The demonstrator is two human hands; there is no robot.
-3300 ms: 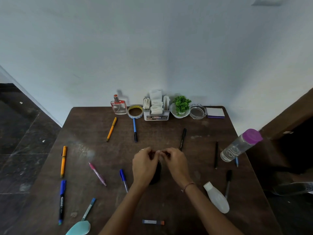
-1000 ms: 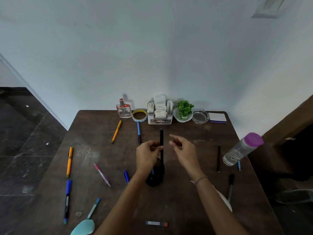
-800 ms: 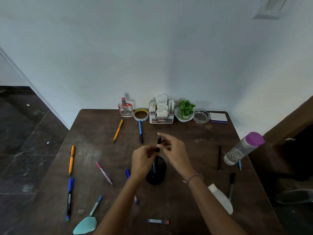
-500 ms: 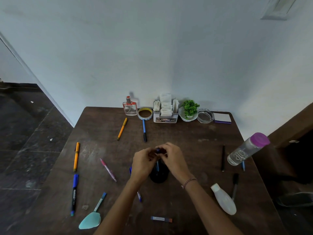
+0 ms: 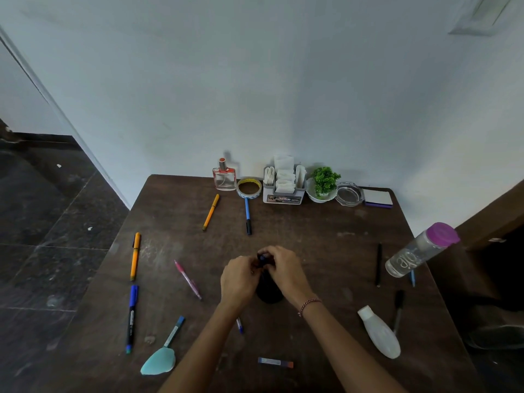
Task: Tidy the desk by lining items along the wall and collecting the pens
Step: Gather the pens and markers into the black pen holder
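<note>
A dark pen is pinched over the black holder by curled fingers of the left hand and right hand.

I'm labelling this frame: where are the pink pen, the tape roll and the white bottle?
pink pen (image 5: 187, 279), head view, mid barrel.
tape roll (image 5: 249, 195), head view, front rim.
white bottle (image 5: 381, 334), head view, body middle.

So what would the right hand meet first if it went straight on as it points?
Probably the left hand: the right hand points left at it, both closed round a pen top above the dark holder; depth unclear.
</note>
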